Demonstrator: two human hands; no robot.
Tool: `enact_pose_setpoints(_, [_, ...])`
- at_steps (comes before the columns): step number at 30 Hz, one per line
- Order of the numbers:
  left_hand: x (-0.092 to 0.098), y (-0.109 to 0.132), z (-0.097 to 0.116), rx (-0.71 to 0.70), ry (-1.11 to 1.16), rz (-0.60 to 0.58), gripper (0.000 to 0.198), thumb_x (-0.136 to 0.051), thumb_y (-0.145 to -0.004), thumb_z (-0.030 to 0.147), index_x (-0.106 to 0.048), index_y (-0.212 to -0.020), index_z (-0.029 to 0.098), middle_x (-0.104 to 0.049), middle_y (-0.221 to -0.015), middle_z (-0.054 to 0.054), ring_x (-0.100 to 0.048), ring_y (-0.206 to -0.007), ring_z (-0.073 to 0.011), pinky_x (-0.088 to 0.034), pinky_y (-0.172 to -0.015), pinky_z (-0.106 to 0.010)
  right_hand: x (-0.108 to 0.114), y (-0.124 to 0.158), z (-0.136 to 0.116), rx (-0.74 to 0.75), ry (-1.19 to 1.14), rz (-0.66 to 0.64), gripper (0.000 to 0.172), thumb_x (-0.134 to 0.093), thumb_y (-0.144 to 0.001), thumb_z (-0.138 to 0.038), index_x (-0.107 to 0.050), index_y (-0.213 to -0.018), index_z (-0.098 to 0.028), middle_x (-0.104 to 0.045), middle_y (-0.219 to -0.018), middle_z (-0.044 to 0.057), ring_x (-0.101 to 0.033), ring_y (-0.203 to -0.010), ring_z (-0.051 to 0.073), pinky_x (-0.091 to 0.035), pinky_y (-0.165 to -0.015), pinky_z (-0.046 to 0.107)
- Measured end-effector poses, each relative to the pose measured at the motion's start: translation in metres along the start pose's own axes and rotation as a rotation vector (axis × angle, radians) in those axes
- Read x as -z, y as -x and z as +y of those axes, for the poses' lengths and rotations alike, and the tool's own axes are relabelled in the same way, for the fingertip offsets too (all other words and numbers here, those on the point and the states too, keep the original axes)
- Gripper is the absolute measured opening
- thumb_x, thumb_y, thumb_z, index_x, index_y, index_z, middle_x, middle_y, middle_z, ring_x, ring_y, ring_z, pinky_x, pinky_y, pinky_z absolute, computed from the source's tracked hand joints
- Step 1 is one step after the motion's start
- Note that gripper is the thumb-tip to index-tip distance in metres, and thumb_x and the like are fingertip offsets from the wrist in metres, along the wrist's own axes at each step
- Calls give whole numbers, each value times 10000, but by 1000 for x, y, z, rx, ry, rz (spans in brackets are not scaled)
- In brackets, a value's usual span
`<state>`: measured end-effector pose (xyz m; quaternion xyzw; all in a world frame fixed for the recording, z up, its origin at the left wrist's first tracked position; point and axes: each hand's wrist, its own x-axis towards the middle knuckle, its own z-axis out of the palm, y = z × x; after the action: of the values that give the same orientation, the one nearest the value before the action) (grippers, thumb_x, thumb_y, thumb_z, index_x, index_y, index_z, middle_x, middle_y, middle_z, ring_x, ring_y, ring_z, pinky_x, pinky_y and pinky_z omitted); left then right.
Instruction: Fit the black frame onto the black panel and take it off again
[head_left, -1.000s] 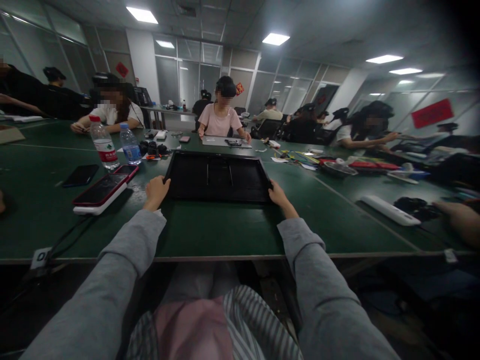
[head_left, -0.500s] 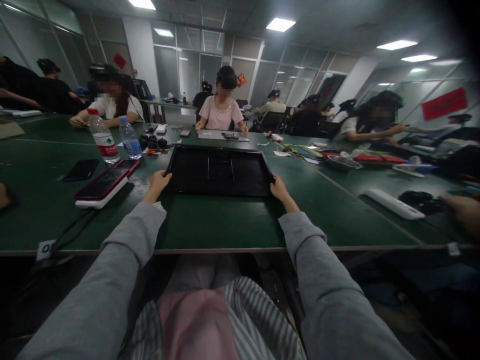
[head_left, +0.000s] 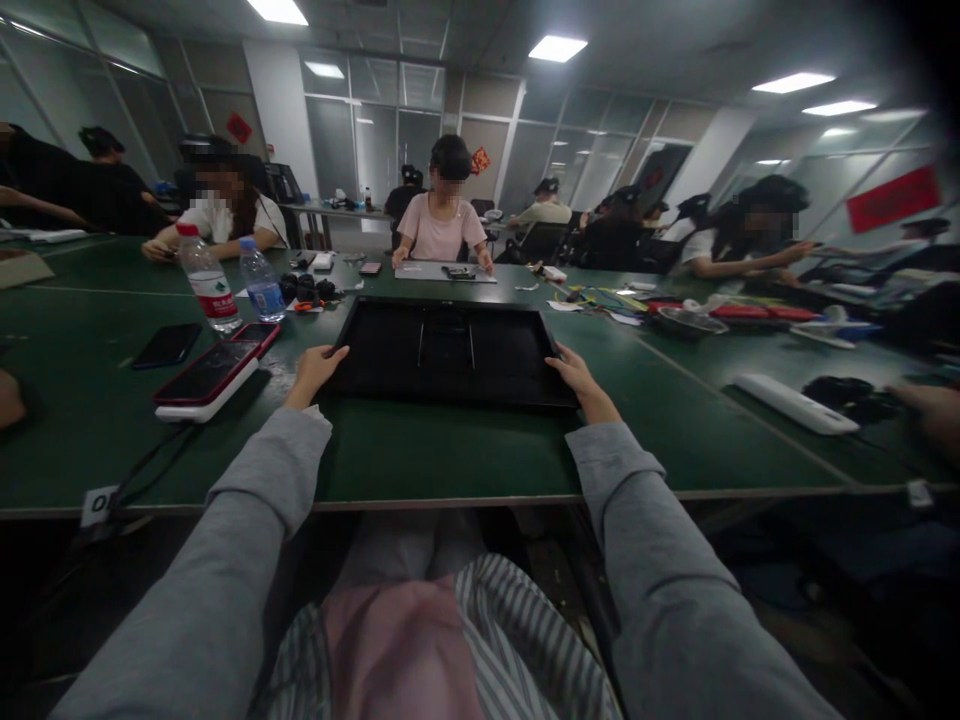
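Across the green table in front of me is a black rectangular panel [head_left: 382,350] with a raised rim, like a shallow tray. Two thin shiny metal rods [head_left: 472,345] show near its middle; what they belong to is too dark to tell. My left hand [head_left: 316,372] grips the panel's left edge, thumb over the rim. At the right edge my right hand [head_left: 583,380] holds it the same way, with the fingers partly hidden beneath. Whether the panel rests on the table or is slightly lifted, I cannot tell.
Left of the panel are a red-cased phone [head_left: 206,372] on a white block, a dark phone [head_left: 166,345] and two bottles [head_left: 214,290]. A white power strip [head_left: 795,403] lies at right. Across the table a person in pink [head_left: 442,225] handles a flat board [head_left: 427,271].
The panel's right side has come slightly right and toward me, and my right hand has moved with it. My left hand keeps its grip almost in place.
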<state>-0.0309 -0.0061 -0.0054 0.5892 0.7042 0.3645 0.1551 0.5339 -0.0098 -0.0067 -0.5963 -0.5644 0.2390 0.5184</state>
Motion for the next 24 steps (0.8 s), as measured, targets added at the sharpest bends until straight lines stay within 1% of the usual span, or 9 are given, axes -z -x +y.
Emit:
enact_pose_setpoints(2, [-3,-3,-1,-26,-42,5,453,-607,-1020,511,-845,-1111,136,-832,-1193,-166,-751,-1181,-324,-541,-1021,-369,1,-1,2,-64,-91,2,710,-769,-769,-369,-705,-1457,-207,-823,-1113,88,-780,-984,308,-651,-978,562])
enact_pose_setpoints(4, [-5,-4,-1,-57,-15,29,430,-588,-1031,447,-837,-1194,136,-822,-1264,-164,-744,-1220,-311,-535,-1052,-367,3,-4,5,-89,-144,31,702,-769,-732,-327,-719,-1421,-204,-823,-1115,81,-770,-1014,304,-628,-1031,559])
enact_pose_setpoints(8, [-5,-3,1,-89,46,101,426,-601,-1006,318,-780,-1340,124,-785,-1374,-170,-739,-1239,-270,-522,-1103,-353,7,-12,12,-80,-121,170,656,-713,-718,-286,-716,-1365,-179,-813,-1142,96,-760,-1053,308,-599,-1077,577])
enact_pose_setpoints(10, [-3,-1,1,-72,30,121,385,-619,-985,300,-793,-1292,145,-798,-1337,-155,-745,-1203,-262,-527,-1096,-356,9,-14,15,-105,-79,274,646,-666,-724,-261,-699,-1359,-150,-797,-1184,124,-758,-1097,314,-593,-1093,576])
enact_pose_setpoints(13, [0,1,0,-30,10,137,278,-675,-944,319,-820,-1144,189,-826,-1222,-124,-753,-1142,-264,-543,-1060,-367,16,-15,17,-142,5,449,683,-586,-747,-228,-644,-1414,-97,-754,-1291,182,-735,-1216,330,-575,-1126,586])
enact_pose_setpoints(15, [1,3,-1,-9,3,139,237,-706,-923,339,-824,-1077,203,-833,-1169,-119,-754,-1123,-273,-549,-1035,-373,22,-12,18,-186,66,568,744,-543,-777,-216,-568,-1503,-56,-687,-1424,240,-676,-1358,350,-520,-1194,604])
enact_pose_setpoints(17, [2,3,-1,1,-9,139,220,-725,-912,353,-826,-1043,208,-835,-1151,-120,-754,-1120,-284,-549,-1022,-379,29,-8,18,-266,109,674,811,-506,-822,-200,-449,-1613,-27,-583,-1565,291,-570,-1508,367,-422,-1283,613])
enact_pose_setpoints(20, [2,3,-1,17,-33,129,217,-741,-905,365,-826,-1025,205,-834,-1151,-129,-755,-1124,-300,-545,-1004,-385,38,-1,18,-370,114,789,865,-459,-896,-195,-262,-1724,-49,-473,-1666,338,-449,-1615,406,-308,-1346,642])
enact_pose_setpoints(24, [1,2,-1,45,-52,111,212,-747,-899,374,-820,-1017,213,-830,-1161,-129,-754,-1115,-309,-547,-978,-396,47,9,16,-452,82,961,864,-386,-948,-189,-106,-1754,-56,-490,-1631,384,-508,-1574,419,-335,-1333,598])
